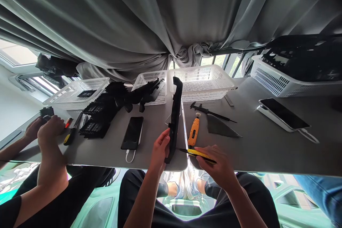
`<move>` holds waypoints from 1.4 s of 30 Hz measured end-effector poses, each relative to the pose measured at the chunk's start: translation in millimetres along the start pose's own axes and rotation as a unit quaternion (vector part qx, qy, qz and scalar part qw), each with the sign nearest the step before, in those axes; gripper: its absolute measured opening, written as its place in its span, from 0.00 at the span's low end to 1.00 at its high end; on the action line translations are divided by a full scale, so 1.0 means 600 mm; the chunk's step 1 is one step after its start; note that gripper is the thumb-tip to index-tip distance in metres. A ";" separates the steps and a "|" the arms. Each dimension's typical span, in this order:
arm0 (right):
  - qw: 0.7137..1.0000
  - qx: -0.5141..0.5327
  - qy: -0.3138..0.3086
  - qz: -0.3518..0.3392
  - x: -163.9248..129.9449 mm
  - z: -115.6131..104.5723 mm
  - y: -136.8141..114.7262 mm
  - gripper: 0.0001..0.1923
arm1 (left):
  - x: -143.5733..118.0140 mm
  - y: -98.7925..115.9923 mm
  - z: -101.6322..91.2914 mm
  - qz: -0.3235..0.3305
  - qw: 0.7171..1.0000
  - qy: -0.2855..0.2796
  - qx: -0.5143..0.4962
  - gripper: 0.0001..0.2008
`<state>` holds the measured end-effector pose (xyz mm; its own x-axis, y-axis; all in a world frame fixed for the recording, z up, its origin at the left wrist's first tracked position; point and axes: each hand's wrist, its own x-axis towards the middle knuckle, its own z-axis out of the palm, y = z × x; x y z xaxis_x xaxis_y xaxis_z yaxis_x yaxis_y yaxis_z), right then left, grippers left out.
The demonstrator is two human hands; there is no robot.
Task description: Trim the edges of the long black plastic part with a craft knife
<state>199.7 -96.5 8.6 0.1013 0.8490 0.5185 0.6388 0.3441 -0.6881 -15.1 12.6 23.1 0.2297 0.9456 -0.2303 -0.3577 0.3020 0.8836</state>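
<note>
Worktop (253, 151), front edge: the left hand (159, 149) pinches a bent-ended black bar (175, 114); the right hand (219, 167) grips a ribbed yellow knife (200, 154).

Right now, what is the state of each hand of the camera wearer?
Left hand: closed, holding the long black part near its lower end.
Right hand: closed, holding the yellow-and-black cutter, its tip toward that part.
</note>
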 end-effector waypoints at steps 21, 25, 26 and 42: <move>0.999 -0.025 0.033 -0.003 0.001 -0.002 0.000 0.12 | -0.017 0.019 0.016 -0.020 0.995 -0.094 0.006 0.35; 1.000 -0.016 0.022 -0.011 0.002 -0.002 -0.001 0.12 | -0.018 0.019 0.018 -0.019 0.996 -0.089 -0.002 0.33; 1.000 -0.014 0.019 -0.013 0.002 -0.002 -0.001 0.12 | -0.018 0.019 0.019 -0.016 0.996 -0.085 -0.004 0.33; 0.999 -0.018 0.031 -0.012 0.001 -0.001 0.003 0.12 | -0.016 0.019 0.023 -0.001 0.996 -0.082 0.027 0.32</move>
<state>201.3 -95.8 8.0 0.1316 0.8135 0.5665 0.6681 0.3494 -0.6570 -8.7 5.2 40.9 0.3774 0.9109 -0.1666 -0.3090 0.2935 0.9046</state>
